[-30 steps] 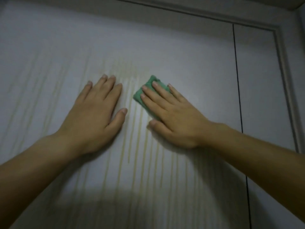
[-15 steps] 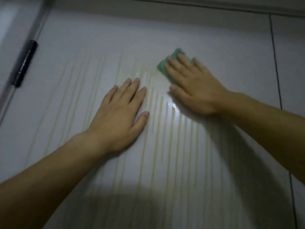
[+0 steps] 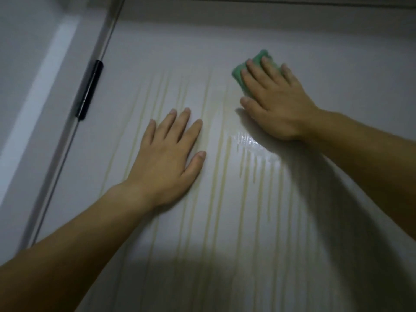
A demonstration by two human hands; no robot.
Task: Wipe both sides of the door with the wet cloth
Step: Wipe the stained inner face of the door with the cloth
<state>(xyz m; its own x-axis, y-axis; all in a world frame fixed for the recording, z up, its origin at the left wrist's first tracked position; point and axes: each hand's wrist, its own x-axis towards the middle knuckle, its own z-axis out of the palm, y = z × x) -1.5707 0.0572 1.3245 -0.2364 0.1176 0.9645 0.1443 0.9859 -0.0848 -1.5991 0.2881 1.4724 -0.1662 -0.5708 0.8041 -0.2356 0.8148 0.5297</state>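
A white door (image 3: 225, 233) fills the view, marked with several thin yellowish drip streaks running down it. My right hand (image 3: 274, 102) lies flat on a folded green cloth (image 3: 242, 74) and presses it against the door's upper right part, with straight fingers covering most of the cloth. A wet glossy patch shows just below that hand. My left hand (image 3: 168, 154) rests flat on the door lower and to the left, fingers spread, holding nothing.
A black hinge (image 3: 89, 90) sits on the door's left edge, beside the white door frame (image 3: 38, 104). The top of the frame (image 3: 270, 1) runs along the upper border of the view.
My right hand has carried the cloth up and to the right across the door. The view has shifted, bringing the hinge and the left frame into sight. My left hand stays flat on the door.
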